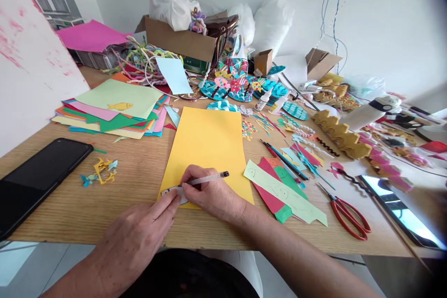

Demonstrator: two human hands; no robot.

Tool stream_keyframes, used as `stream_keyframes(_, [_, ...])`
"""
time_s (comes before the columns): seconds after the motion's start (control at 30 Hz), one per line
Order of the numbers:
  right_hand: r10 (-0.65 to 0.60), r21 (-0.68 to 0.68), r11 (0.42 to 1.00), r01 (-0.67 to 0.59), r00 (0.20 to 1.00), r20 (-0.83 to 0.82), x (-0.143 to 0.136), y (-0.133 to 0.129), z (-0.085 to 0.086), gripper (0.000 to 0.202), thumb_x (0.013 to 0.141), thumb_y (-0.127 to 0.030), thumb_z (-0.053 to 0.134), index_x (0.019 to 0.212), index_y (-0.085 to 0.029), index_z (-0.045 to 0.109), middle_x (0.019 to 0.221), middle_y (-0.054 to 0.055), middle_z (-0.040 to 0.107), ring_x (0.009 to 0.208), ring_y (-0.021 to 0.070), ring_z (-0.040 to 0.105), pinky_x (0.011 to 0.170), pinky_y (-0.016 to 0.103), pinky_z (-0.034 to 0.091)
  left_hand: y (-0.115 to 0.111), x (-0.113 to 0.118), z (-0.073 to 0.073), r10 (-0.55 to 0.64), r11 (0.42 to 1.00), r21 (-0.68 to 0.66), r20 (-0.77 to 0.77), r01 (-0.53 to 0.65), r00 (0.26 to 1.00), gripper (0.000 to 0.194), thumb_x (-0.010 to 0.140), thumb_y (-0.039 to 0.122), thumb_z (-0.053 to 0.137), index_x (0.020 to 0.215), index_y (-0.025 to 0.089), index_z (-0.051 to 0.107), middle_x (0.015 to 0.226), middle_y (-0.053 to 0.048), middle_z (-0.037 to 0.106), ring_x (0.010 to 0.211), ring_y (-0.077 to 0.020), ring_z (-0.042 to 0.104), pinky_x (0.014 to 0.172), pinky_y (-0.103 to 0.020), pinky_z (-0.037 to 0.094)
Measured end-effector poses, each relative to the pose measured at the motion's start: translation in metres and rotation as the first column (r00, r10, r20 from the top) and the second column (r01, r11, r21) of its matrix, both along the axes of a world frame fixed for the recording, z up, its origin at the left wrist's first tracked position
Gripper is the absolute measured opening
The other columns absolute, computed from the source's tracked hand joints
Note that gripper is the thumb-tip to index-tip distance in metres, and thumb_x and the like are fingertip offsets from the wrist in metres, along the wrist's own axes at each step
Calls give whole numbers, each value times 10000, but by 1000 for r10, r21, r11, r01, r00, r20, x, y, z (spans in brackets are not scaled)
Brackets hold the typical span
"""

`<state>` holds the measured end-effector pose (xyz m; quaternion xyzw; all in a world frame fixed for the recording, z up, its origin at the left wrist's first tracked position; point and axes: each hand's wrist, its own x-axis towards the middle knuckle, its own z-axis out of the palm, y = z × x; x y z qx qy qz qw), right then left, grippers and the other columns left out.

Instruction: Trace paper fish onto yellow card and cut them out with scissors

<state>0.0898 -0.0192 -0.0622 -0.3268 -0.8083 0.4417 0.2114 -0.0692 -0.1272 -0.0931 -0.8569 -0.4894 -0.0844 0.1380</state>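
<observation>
Left hand (139, 228), fingers unclenched, presses a pale cutout (170, 190) onto yellow paper (209, 144), seemingly steadying it.
Right hand (211, 195): grip closed round a pen (209, 178), slanted low for control.

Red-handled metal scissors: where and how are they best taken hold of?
Likely by the looped red handles, from the near right: they lie toward the near edge of the wooden table, while the pointed metal blades face far left.
</observation>
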Motion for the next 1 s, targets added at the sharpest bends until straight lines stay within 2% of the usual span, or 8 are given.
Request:
stream_keyframes(0.23, [-9, 20, 1000, 9, 1000, 5, -1, -1, -1, 120, 719, -55, 539, 696, -172, 529, 584, -52, 535, 510, 69, 480, 478, 161, 353, 0, 0, 1, 2, 1000, -4, 5, -2, 1000, 481, 821, -9, 300, 1238, 107, 509, 1267, -89, 577, 899, -194, 660, 712, -314, 539])
stream_keyframes(0.6, [-19, 10, 1000, 18, 999, 30, 3, -1, 2, 114, 722, -69, 538, 684, -175, 519, 576, -53, 521, 498, 69, 457, 472, 165, 353, 0, 0, 1, 23, 999, -32, 67, -20, 997, 445, 860, 54, 310, 1245, 157, 510, 1245, -72, 595, 908, -192, 657, 732, -304, 538])
stream_keyframes(1.0, [-21, 9, 1000, 20, 998, 56, 3, -1, 5, 109, 724, -68, 550, 692, -171, 528, 569, -50, 515, 493, 73, 450, 465, 174, 342, 5, 1, 4, -19, 1000, 12, 0, 19, 1000, 446, 837, -2, 269, 1171, 78, 554, 1172, -99, 641, 841, -186, 681, 646, -290, 553])
